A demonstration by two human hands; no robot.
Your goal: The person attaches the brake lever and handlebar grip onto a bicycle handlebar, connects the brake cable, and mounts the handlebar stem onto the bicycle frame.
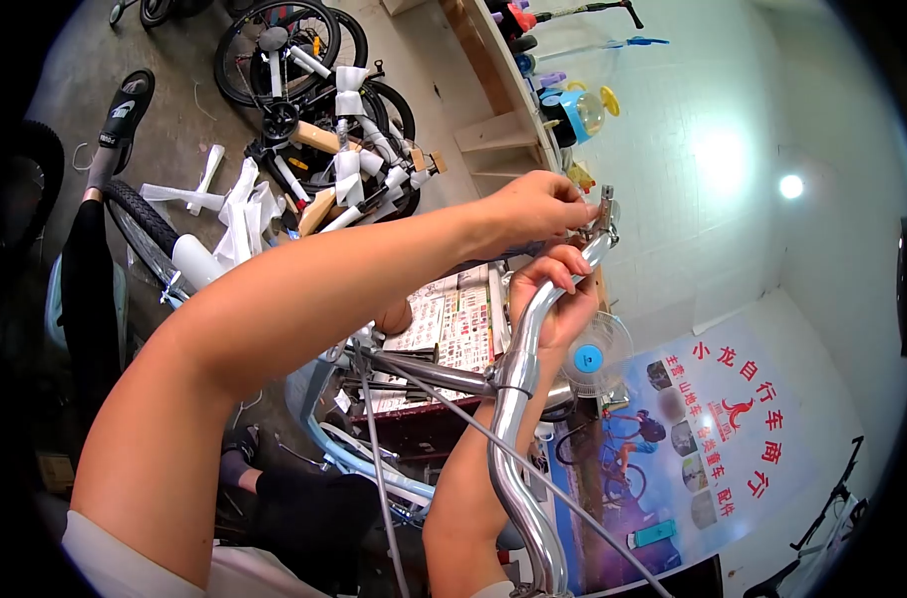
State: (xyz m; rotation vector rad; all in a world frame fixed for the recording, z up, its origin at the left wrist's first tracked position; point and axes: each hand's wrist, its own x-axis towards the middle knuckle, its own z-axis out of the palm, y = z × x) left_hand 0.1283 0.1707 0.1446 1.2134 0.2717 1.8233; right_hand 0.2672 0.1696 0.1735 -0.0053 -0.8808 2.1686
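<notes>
A bent chrome handlebar (511, 424) runs from the bottom of the view up to the middle right. My right hand (555, 299) is wrapped round it near its upper end. Just beyond, the fingers of my left hand (535, 211) are pinched together at that end, beside a small shiny metal fitting (607, 209); what lies between the fingertips is hidden. The bar joins a metal stem (429, 374). Thin metal rods (379, 468) cross in front of it, and a light blue bicycle frame (319, 404) shows below.
The view lies sideways. Partly wrapped bicycles (314, 110) and white packing material (242, 214) lie on the floor, near a black tyre (140, 214). Behind my hands are a sheet-covered bench (463, 309), a fan (595, 357) and a wall poster (723, 458).
</notes>
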